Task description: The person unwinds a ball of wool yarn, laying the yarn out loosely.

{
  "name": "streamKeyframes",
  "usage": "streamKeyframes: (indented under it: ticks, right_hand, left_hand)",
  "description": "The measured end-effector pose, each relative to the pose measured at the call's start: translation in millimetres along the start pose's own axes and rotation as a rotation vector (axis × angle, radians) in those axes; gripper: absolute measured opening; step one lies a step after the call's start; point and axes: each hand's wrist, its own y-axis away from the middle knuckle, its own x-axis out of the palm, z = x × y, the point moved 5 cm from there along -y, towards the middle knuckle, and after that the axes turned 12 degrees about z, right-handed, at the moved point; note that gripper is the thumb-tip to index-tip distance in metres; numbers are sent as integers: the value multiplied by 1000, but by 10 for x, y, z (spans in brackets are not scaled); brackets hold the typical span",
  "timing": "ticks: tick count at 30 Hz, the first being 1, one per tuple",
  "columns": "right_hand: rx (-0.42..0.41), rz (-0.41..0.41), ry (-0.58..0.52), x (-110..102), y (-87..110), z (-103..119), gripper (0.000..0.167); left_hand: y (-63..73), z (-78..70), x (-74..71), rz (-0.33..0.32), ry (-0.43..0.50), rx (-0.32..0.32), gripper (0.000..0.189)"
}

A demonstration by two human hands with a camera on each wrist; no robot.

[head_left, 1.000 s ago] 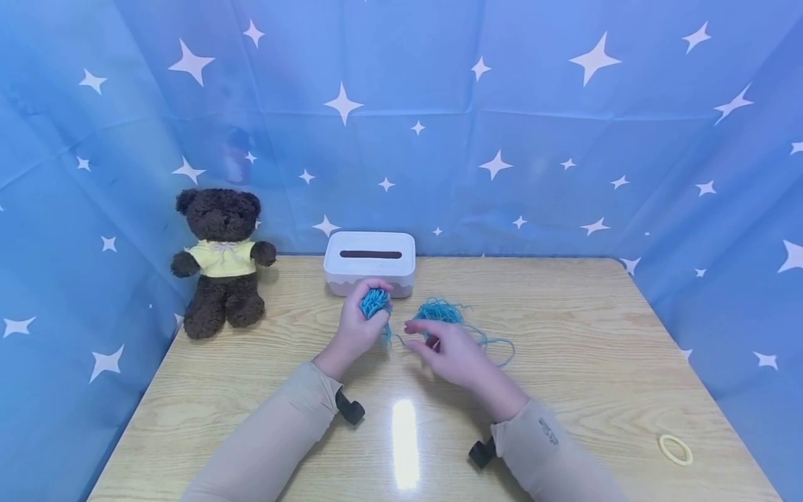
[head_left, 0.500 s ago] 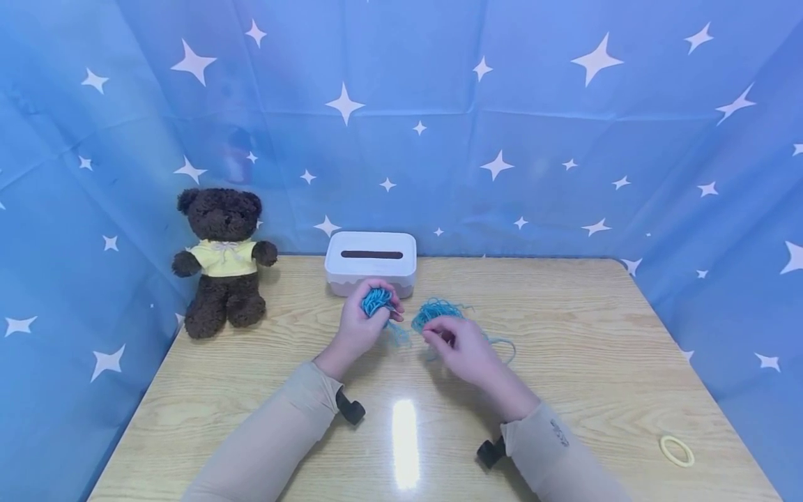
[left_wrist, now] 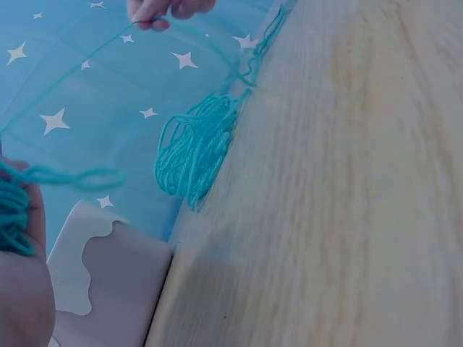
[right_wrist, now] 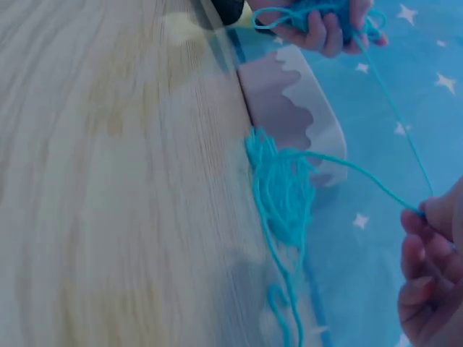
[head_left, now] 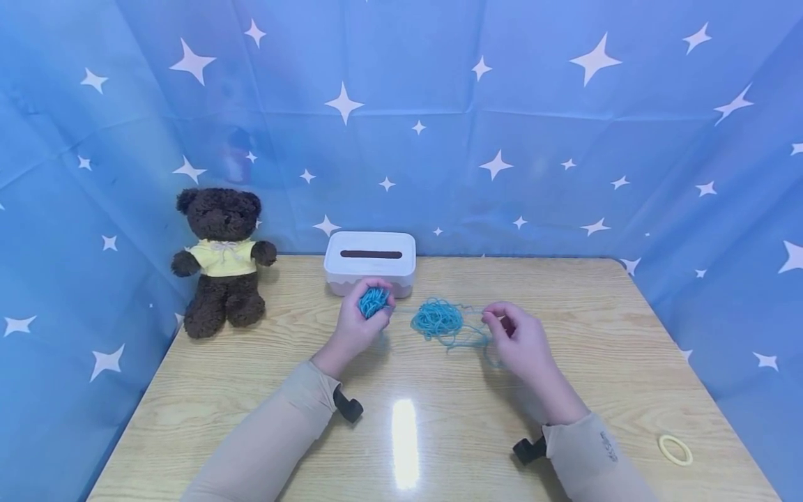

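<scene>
My left hand (head_left: 359,322) grips a bundle of teal yarn (head_left: 373,302) in curled fingers, in front of the tissue box. From it a strand of yarn (right_wrist: 394,108) stretches taut across to my right hand (head_left: 519,339), which pinches it between thumb and fingertips. A loose pile of the same yarn (head_left: 437,318) lies on the table between the two hands, with loops trailing right. Another length runs from the pinching fingers (right_wrist: 423,215) down to that pile, as the right wrist view shows. In the left wrist view a short loop (left_wrist: 79,178) sticks out of the held bundle.
A white tissue box (head_left: 370,263) with a slot on top stands behind my left hand. A dark brown teddy bear (head_left: 223,261) in a yellow shirt sits at the back left. Near the right front of the wooden table (head_left: 207,390) lies a pale yellow ring (head_left: 675,450).
My right hand has moved right, away from the left hand, pulling the yarn strand taut between them. The left hand stays nearly in place, still gripping the bundle.
</scene>
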Motion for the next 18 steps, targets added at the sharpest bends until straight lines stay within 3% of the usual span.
streamKeyframes:
  ticks: [3,5,11,18]
  right_hand:
    - [16,-14,62,-60,29,-62,20]
    - [20,-17,111,-92,40,-88,19]
    - [56,-18,228,-162,66,-155,18]
    - [111,-8,307,-207,96,-221,19]
  left_hand:
    - [-2,-9,-18,-3,3,28,34]
    - [4,-21,-40,-40,-11,33,28]
    - [58,-53,-132,-238,-105,30,10]
    - [77,-39,-198,-359,-192,-51,8]
